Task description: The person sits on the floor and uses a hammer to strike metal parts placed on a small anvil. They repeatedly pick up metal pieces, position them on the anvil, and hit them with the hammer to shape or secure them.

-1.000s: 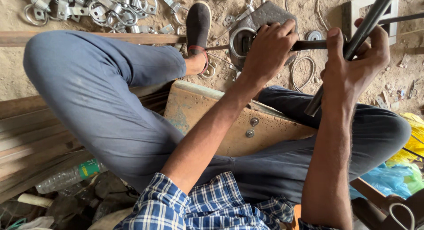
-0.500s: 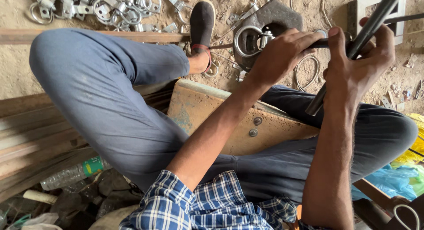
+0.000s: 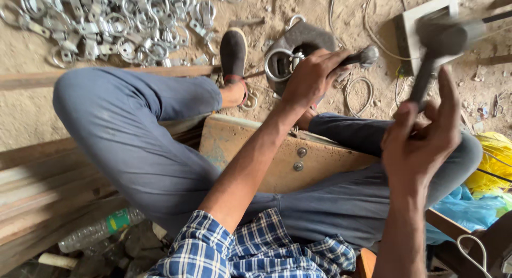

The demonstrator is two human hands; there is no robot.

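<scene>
- Since half a second ago my right hand [image 3: 421, 144] has dropped towards the lower right of the frame and tipped the dark blurred hammer [image 3: 434, 54] head-up at the upper right; before, its handle ran as a long diagonal across my palm.
- The round silver metal ring [image 3: 277, 64] sits on the grey stone block [image 3: 298, 43] at upper centre, just past my dark slip-on shoe [image 3: 233, 51].
- My left hand [image 3: 312, 75] has its fingers clamped round a short dark steel punch [image 3: 357, 56] beside that ring.
- My right fingers are wrapped shut on the hammer's handle.
- Risk as I judge it: the left knuckles lie close to the striking spot, so a glancing blow could land on them.
- The ring could skip off into the heap of silver clamps [image 3: 106, 27] at upper left.
</scene>
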